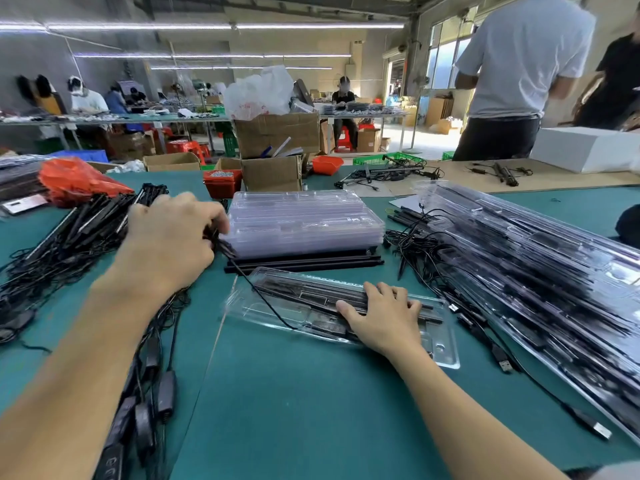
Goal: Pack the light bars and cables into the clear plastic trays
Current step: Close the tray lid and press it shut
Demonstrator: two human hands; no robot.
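Here, at lower centre, the right hand (pixel 382 315) presses flat on black light bars (pixel 311 296) in the clear plastic tray (pixel 446 355); the left hand (pixel 173 233) pinches the thin black cable (pixel 266 299), which should be coiled slackly into its recess.

No text, label, brand or number can be read with any certainty. At about eleven o'clock in the view, a white plastic bag (pixel 258 90) stuffed into a cardboard box (pixel 277 133) carries red printing, but it is too crumpled and blurred to make out. Toward twelve o'clock, high on the far wall, a small sign (pixel 357 42) shows only as a dark and green smear. At nine o'clock, a flat card (pixel 24 203) lies on the green table (pixel 311 410), its markings too small to read.
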